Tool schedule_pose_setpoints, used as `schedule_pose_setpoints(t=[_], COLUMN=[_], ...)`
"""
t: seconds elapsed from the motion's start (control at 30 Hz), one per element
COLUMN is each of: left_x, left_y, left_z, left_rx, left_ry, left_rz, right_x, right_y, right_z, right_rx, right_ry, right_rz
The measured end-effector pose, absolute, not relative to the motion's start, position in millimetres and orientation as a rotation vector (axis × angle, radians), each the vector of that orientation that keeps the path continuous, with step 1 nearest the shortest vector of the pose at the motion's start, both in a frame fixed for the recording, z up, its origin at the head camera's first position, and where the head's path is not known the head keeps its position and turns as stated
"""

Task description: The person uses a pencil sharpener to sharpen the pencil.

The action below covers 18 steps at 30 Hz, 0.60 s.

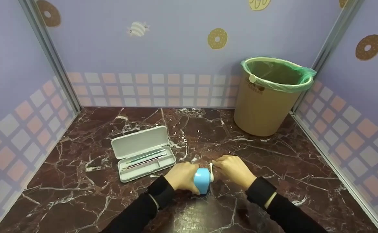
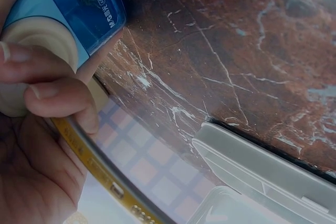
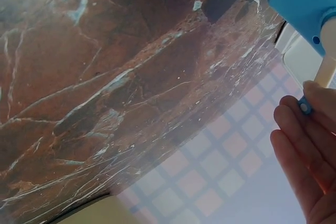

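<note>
In the head view my left hand (image 1: 183,176) grips a blue crank pencil sharpener (image 1: 202,181) standing on the marbled surface. The left wrist view shows the sharpener's clear blue shavings bin (image 2: 86,3) and its round cream front (image 2: 44,38). A yellow and dark striped pencil (image 2: 100,169) runs out from that front, past my curled left fingers; its tip is hidden. On the other side my right hand (image 1: 234,170) pinches the end of the white crank (image 1: 211,171). Its small blue knob (image 3: 305,106) shows between my right thumb and fingers.
Left of the hands lies an opened white pencil case (image 1: 139,142) with several pencils (image 1: 145,158) in its tray. A tan bin (image 1: 261,103) with a green liner (image 1: 276,72) stands at the back right. Patterned walls (image 1: 176,48) enclose the surface on three sides.
</note>
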<state>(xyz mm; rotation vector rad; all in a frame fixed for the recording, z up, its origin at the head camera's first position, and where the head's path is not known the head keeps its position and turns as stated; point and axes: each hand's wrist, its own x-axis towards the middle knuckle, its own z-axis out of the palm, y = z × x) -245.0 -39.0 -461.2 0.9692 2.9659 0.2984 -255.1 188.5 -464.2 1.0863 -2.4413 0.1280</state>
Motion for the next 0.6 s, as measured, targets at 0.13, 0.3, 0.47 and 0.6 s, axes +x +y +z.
schedule_pose_setpoints(t=[0.13, 0.3, 0.47, 0.6], left_x=[-244.4, -242.7, -243.0, -243.0], left_y=[-39.4, -40.1, -40.6, -40.0], left_z=[-462.4, -463.7, -462.6, -462.2], left_rx=[0.976, 0.98, 0.974, 0.957], left_ry=[2.97, 2.972, 2.986, 2.987], left_rz=[0.303, 0.31, 0.326, 0.339], right_x=[-256.8, -255.8, -247.2, -242.3], right_y=[187.2, 187.1, 187.1, 187.1], right_z=[-471.5, -490.4, -499.5, -499.7], right_rx=[1.107, 1.167, 1.195, 1.189], right_ry=[-2.443, -2.483, -2.507, -2.498], right_rz=[0.091, 0.091, 0.113, 0.081])
